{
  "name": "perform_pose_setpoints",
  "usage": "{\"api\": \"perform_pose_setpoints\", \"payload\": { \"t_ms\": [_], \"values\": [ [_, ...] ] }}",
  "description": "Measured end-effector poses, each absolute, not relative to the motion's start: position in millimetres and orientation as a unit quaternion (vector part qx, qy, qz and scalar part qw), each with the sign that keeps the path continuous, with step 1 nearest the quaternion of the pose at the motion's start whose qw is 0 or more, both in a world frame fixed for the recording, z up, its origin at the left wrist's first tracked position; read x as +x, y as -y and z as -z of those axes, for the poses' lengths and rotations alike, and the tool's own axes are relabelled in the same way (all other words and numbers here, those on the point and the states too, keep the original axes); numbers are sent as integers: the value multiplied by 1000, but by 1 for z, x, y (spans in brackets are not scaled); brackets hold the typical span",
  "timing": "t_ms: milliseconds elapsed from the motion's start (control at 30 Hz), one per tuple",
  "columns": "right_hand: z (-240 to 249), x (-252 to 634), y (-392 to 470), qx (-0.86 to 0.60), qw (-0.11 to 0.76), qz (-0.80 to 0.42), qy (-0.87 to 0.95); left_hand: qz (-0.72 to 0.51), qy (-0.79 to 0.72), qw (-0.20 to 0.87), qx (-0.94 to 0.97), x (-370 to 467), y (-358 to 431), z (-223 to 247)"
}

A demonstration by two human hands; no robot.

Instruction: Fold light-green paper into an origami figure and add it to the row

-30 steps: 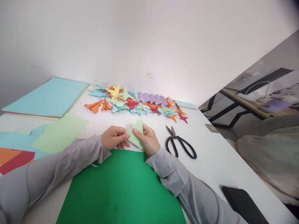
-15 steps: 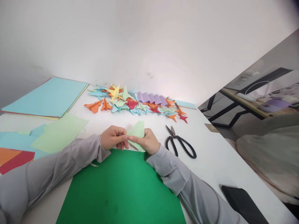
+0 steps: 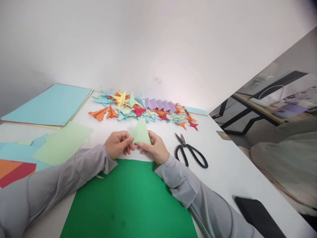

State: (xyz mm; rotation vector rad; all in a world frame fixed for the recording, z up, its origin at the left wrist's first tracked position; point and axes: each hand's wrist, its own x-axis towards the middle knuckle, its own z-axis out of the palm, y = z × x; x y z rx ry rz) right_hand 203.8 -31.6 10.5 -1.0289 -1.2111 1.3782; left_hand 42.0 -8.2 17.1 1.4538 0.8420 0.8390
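A small folded piece of light green paper is held up between my two hands, with a narrowed point at its top. My left hand pinches its lower left corner between thumb and fingers. On the other side, my right hand grips the lower right edge, thumb in front and fingers behind. Below both hands lies a large green sheet. To the right of my right hand rest black-handled scissors, blades slightly apart.
Several folded paper planes and stars line the wall, with a pleated purple paper among them. Large coloured sheets lie at the left, smaller loose sheets nearer. A black flat object is at right. Beyond the table edge sits partly visible clothing.
The light green paper has turned and risen, its point now upward. My fingers have shifted along its lower edge, and my hands have moved slightly apart.
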Motion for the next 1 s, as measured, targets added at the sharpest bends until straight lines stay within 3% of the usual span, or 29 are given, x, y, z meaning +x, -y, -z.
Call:
{"api": "perform_pose_setpoints", "payload": {
  "t_ms": [300,800,1000],
  "values": [
    [-12,201,33,-467,475,-549,504,-345,-350,549,677,42,15,-16],
    [-15,205,36,-438,398,-591,549,-189,-287,622,703,36,4,-19],
    [-12,205,35,-455,415,-580,532,-208,-301,629,686,36,1,-18]
  ]
}}
